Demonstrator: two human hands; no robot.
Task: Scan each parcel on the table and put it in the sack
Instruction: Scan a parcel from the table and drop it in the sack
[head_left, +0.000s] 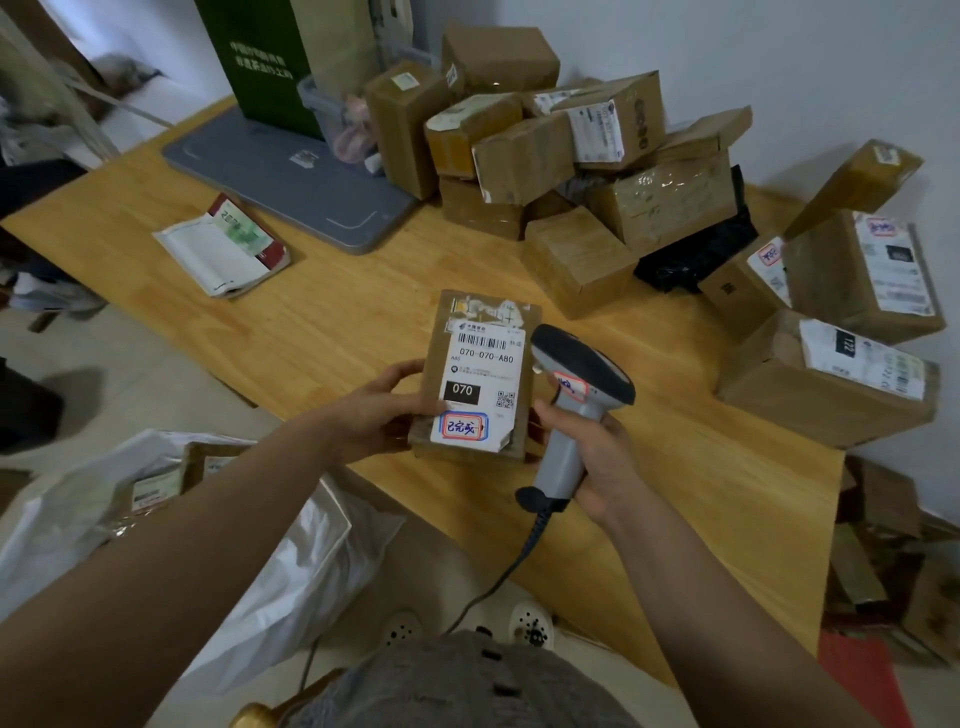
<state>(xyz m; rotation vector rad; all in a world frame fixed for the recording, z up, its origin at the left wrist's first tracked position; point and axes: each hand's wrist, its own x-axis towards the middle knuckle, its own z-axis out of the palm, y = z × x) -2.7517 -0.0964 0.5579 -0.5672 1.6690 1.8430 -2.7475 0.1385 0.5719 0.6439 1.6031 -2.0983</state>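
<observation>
The scanning step is judged in hand: a labelled parcel (480, 376) is gripped by the left hand (387, 410), the scanner (576, 410) is clasped by the right hand (597, 462) beside its barcode, and a drop into the sack (218, 561) is called for next.

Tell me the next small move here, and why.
Probably aim the scanner at the barcode: the left hand holds the parcel label-up, and the right hand grips the scanner beside it, not over the label.
</observation>
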